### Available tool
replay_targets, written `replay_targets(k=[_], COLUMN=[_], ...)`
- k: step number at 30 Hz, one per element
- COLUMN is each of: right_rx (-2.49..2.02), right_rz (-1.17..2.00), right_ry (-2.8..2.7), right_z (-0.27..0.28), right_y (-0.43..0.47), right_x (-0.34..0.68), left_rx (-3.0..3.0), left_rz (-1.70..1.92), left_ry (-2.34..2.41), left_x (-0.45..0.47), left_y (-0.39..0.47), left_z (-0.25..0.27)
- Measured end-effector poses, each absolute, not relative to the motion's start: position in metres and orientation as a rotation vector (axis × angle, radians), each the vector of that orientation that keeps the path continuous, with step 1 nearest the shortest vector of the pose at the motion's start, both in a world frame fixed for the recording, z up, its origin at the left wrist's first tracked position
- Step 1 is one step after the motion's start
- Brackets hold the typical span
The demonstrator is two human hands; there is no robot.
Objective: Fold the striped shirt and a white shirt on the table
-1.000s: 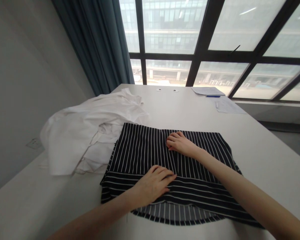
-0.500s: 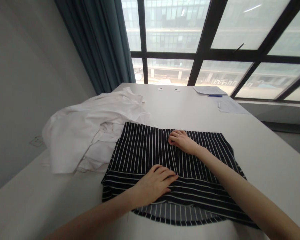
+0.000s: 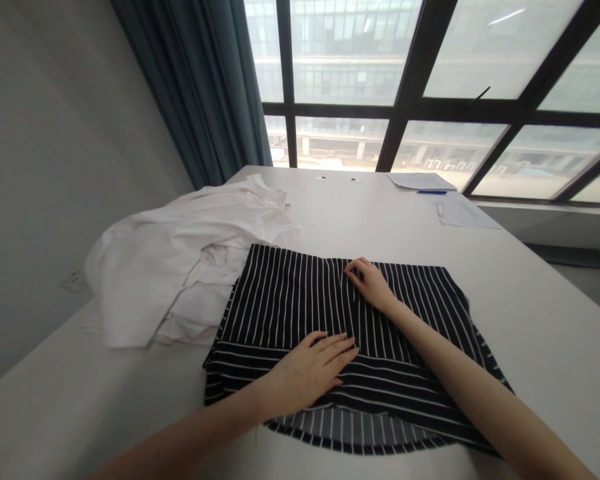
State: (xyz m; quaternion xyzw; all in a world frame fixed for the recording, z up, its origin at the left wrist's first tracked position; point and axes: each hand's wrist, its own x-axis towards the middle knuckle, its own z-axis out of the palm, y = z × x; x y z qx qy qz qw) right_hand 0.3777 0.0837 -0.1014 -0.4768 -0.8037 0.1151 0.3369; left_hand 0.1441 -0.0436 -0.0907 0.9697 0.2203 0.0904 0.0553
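A black garment with thin white stripes [image 3: 285, 300] lies spread on the table in front of me; I cannot tell its exact kind. Its stripes run lengthwise on the far part and crosswise on a band nearer to me. Below that band, a curved hem shows a greyer inner side. My left hand [image 3: 313, 370] rests palm down on the crosswise band, fingers spread. Near the far edge, my right hand [image 3: 369, 283] has thumb and forefinger pinched together at the middle line of the garment, apparently on its cloth. The forearm covers part of the right side.
A heap of white cloth [image 3: 180, 247] lies on the left of the white table [image 3: 350, 220], touching the striped garment. Papers [image 3: 467, 212] and a blue pen [image 3: 431, 192] lie at the far right. Behind stand a blue curtain [image 3: 200, 87] and a large window [image 3: 345, 73].
My right hand has shifted slightly to the right along the garment's middle, and its fingertips now show pinched. The fingers of my left hand have spread a little; it stays in place.
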Motion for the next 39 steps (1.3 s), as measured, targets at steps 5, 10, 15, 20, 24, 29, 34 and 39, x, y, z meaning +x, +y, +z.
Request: replay_targets(k=[5,10,15,20,24,29,34,39], right_rx=[-1.301,-1.473,-1.577,-1.584,-1.568,-1.679,-1.767,-1.828], right_rz=[0.236,0.17,0.147,0.172,0.175,0.019,0.024,-0.015], right_ry=[-2.304,-2.471,-2.555,-2.476,-2.258,-2.24,-2.32,-2.305], right_z=[-0.104,-0.108,-0.106,-0.105,-0.102,-0.101,-0.109,-0.117], right_y=[0.078,0.081,0.094,0.103,0.098,0.056,0.026,0.042], right_x=[0.376,0.373,0.374,0.375,0.38,0.384,0.396,0.432], left_rx=[2.965,2.993,3.012,2.983,2.927,2.895,2.898,2.922], left_rz=[0.254,0.258,0.224,0.252,0.261,0.251,0.222,0.218], left_ry=[0.67,0.663,0.657,0.654,0.645,0.616,0.605,0.581], left_x=[0.143,0.143,0.145,0.145,0.144,0.143,0.142,0.142], left_y=[-0.043,-0.043,-0.043,-0.044,-0.045,-0.045,-0.045,-0.045], left_z=[-0.095,-0.095,-0.092,-0.088,-0.082,-0.077,-0.079,-0.078])
